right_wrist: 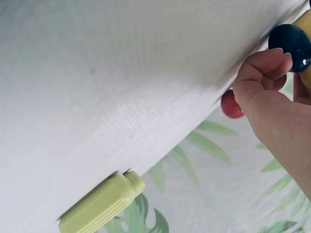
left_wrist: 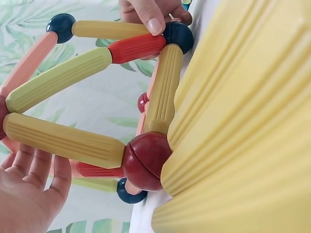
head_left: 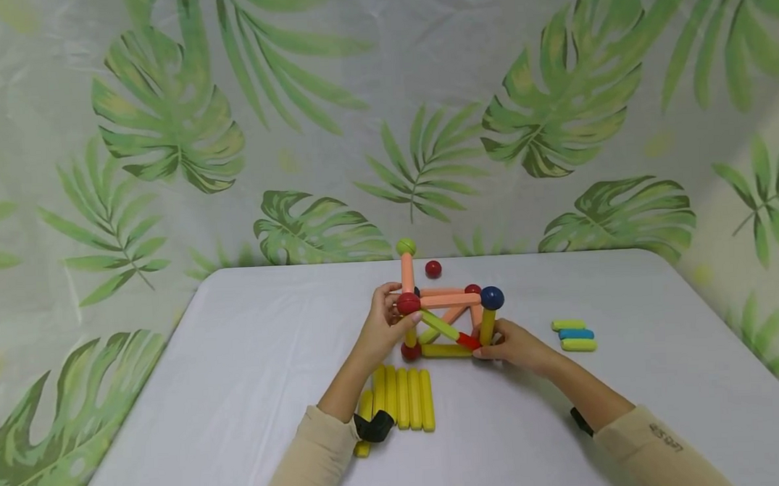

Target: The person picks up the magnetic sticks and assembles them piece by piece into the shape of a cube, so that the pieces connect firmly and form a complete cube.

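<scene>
A stick-and-ball frame (head_left: 450, 300) of colored ridged rods stands on the table, with a pink rod and green ball (head_left: 406, 247) rising from its back left. My left hand (head_left: 383, 327) holds its upper left corner, thumb by the red ball (head_left: 408, 303) and fingers behind. At the lower right corner, my right hand (head_left: 516, 346) pinches a dark blue ball (left_wrist: 179, 37), thumb against the end of a short red rod (left_wrist: 138, 48). That rod meets a light green rod (left_wrist: 60, 77), forming a slanting diagonal across the front face. In the right wrist view, curled fingers touch the blue ball (right_wrist: 289, 46).
Several yellow rods (head_left: 403, 398) lie in a row in front of the frame, partly under the left forearm. Two short green rods and a blue rod (head_left: 576, 333) lie to the right. A loose red ball (head_left: 433, 269) sits behind. A leaf-print cloth hangs beyond the table's back edge.
</scene>
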`<state>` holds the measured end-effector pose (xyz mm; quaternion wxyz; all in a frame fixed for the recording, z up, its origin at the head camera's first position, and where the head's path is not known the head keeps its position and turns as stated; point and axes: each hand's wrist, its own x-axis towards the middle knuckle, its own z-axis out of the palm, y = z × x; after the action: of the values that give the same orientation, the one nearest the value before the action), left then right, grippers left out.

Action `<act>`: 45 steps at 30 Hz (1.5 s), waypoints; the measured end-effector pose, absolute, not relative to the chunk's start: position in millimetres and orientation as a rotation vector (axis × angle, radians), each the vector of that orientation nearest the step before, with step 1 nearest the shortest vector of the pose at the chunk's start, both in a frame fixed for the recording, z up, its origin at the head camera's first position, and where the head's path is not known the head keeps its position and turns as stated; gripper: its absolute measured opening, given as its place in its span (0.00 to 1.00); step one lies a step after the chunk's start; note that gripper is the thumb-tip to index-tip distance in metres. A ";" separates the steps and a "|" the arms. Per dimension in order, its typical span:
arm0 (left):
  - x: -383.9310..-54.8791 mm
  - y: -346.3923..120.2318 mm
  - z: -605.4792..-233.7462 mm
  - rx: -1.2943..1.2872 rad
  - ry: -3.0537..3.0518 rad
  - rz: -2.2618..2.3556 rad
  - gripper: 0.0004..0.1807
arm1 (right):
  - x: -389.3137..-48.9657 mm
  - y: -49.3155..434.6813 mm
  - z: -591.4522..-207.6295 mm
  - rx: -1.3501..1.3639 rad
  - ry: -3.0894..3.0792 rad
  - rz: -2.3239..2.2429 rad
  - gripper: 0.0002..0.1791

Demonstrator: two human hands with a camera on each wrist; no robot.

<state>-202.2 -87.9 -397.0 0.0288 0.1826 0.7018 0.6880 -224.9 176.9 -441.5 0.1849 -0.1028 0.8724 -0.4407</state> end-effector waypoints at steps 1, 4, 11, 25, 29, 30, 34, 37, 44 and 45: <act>-201.7 -88.0 -396.6 0.576 2.165 2.125 0.33 | -224.3 177.0 -441.8 -0.285 2.458 -1.246 0.31; -200.4 -88.1 -395.7 0.616 2.194 2.121 0.36 | -222.3 177.0 -442.6 -0.282 2.459 -1.250 0.31; -195.4 -88.3 -394.7 0.623 2.289 2.071 0.34 | -219.0 175.8 -443.5 -0.280 2.460 -1.258 0.29; -202.2 -96.0 -418.8 0.836 2.590 1.812 0.26 | -212.6 172.2 -446.5 -0.347 2.497 -1.230 0.25; -197.4 -99.9 -410.9 0.840 2.734 1.636 0.25 | -213.4 176.3 -447.6 -0.344 2.511 -1.147 0.27; -195.9 -100.8 -408.2 0.828 2.769 1.586 0.25 | -213.3 177.2 -447.7 -0.355 2.516 -1.122 0.27; -194.2 -102.9 -396.3 0.808 2.804 1.443 0.23 | -213.1 178.3 -446.5 -0.394 2.525 -1.063 0.26; -198.7 -105.0 -386.8 0.793 2.793 1.394 0.23 | -214.0 175.6 -444.0 -0.423 2.535 -1.062 0.24; -219.1 -116.7 -376.4 0.698 2.839 1.353 0.26 | -219.1 159.9 -434.8 -0.505 2.542 -1.096 0.19; -221.9 -118.4 -376.1 0.684 2.840 1.362 0.26 | -219.8 157.3 -433.8 -0.511 2.543 -1.091 0.19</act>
<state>-221.9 -118.4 -376.1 -0.0410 0.2120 0.8804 0.4223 -219.8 157.3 -433.8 0.1633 -0.1791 0.8916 -0.3826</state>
